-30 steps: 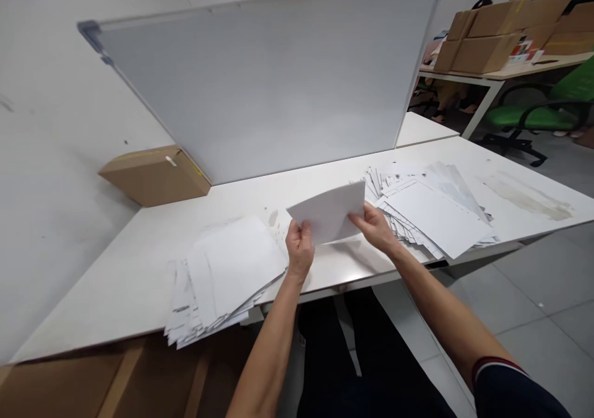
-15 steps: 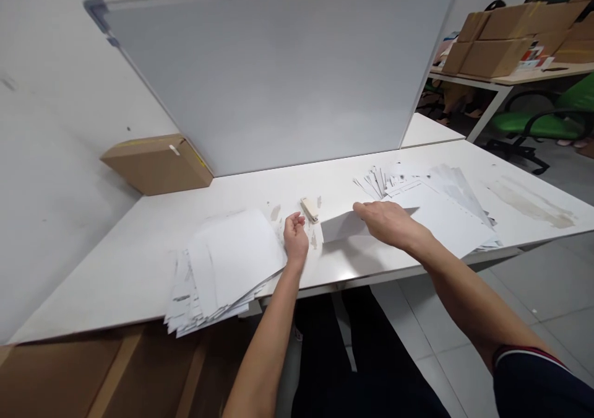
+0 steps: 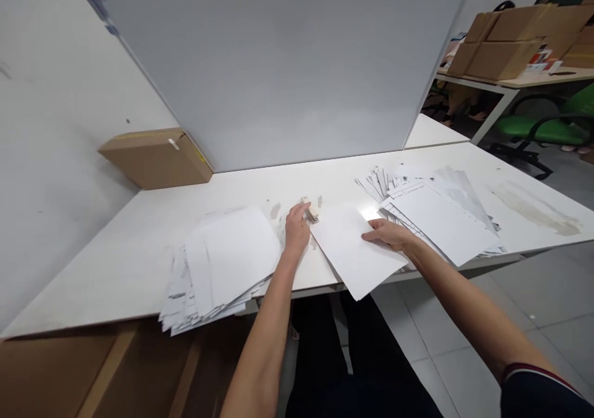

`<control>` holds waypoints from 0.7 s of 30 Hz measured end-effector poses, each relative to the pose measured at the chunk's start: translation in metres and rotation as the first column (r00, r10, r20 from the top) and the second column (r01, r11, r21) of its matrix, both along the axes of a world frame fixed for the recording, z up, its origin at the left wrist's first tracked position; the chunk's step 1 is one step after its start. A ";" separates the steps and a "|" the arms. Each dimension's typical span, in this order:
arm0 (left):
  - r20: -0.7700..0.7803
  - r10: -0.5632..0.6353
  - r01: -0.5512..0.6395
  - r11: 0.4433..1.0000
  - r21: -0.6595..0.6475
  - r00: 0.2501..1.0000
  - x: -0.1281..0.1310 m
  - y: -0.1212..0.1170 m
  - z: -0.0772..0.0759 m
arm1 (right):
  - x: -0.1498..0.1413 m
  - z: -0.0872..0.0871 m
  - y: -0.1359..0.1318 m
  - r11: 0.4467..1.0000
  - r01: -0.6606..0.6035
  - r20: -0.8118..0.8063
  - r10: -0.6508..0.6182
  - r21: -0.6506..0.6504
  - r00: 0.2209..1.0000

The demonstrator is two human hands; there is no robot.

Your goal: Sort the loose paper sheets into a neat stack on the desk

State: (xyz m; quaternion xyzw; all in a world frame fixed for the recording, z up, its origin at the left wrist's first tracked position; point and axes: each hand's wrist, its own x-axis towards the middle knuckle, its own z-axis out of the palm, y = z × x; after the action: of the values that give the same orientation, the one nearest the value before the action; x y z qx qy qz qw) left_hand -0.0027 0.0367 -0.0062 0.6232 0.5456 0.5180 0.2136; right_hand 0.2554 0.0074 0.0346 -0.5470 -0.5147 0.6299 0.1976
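A small cream stapler (image 3: 312,211) lies near the middle of the white table. My left hand (image 3: 296,227) is at its left side, with the fingers curled over its far part; the thumb is hard to make out. My right hand (image 3: 388,233) pinches the right edge of a white sheet of paper (image 3: 350,244), thumb on top and the other fingers mostly underneath. The sheet's upper left corner reaches the front end of the stapler, and its lower corner sticks out past the table's front edge.
To the left lies an uneven stack of papers (image 3: 232,260). Another spread of papers (image 3: 445,223) is on the right. A large whiteboard (image 3: 278,71) stands at the back beside a cardboard box (image 3: 160,161). A green chair (image 3: 542,128) is beyond the table.
My right hand has turned the sheet from a raised, bent position to lying flatter, with its corner by the stapler. My left hand has moved up onto the stapler.
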 end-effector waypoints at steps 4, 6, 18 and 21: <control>-0.143 -0.012 0.012 1.000 0.003 0.990 -0.001 0.001 -0.010 | 0.003 -0.007 0.002 0.999 0.043 -0.016 -0.043 -0.015 0.999; -0.161 -0.008 0.009 1.000 0.005 0.987 -0.001 0.000 -0.014 | 0.003 -0.005 0.004 0.996 0.067 -0.030 -0.069 -0.056 0.997; -0.245 0.020 -0.021 1.000 -0.003 0.969 0.003 0.000 -0.015 | -0.009 -0.005 0.006 0.983 0.181 -0.014 -0.181 -0.029 0.983; -0.271 0.030 -0.028 1.000 0.010 0.962 0.004 -0.003 -0.014 | -0.005 0.011 0.000 0.977 0.180 0.117 -0.194 0.115 0.974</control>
State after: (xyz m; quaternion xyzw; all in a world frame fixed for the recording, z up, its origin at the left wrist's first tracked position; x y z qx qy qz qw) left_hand 0.0009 0.0339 -0.0201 0.6806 0.5773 0.4326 0.1275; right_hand 0.2500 0.0077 0.0452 -0.6214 -0.5044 0.5446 0.2507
